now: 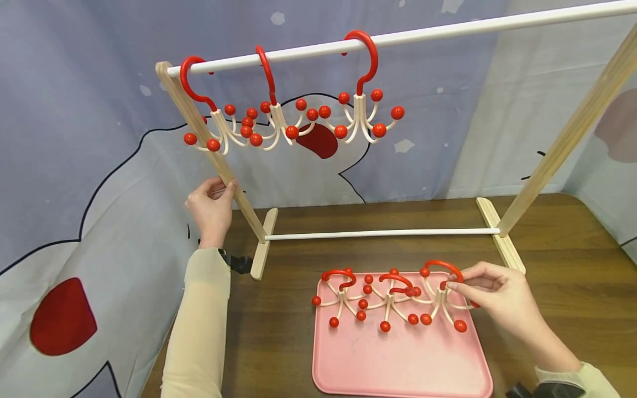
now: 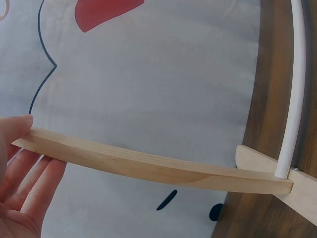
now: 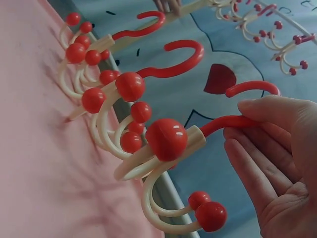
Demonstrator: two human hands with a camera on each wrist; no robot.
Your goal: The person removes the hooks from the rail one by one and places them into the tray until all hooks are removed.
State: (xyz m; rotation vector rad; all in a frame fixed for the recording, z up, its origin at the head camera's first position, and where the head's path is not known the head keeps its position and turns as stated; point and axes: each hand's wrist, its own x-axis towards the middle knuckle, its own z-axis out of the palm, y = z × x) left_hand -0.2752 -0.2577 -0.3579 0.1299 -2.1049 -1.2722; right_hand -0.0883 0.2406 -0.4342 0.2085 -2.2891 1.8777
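My left hand (image 1: 211, 207) grips the left wooden post (image 2: 148, 163) of a rack partway up, thumb on one side and fingers on the other. With the right hand (image 1: 502, 296) I pinch the red hook of a multi-arm hanger (image 1: 442, 298) at the right end of a pink tray (image 1: 398, 365). This hanger has cream curved arms tipped with red balls. Beside it on the tray are a middle hanger (image 1: 390, 301) and a left hanger (image 1: 342, 298) of the same kind. In the right wrist view, the pinched hook (image 3: 228, 121) lies between thumb and fingers.
Three similar hangers, among them one on the right (image 1: 359, 110), hang from the rack's white top rod (image 1: 448, 30). A lower white rod (image 1: 383, 234) joins the wooden feet. The right post (image 1: 572, 132) slants up beyond the tray. A patterned curtain (image 1: 124, 221) stands behind and left.
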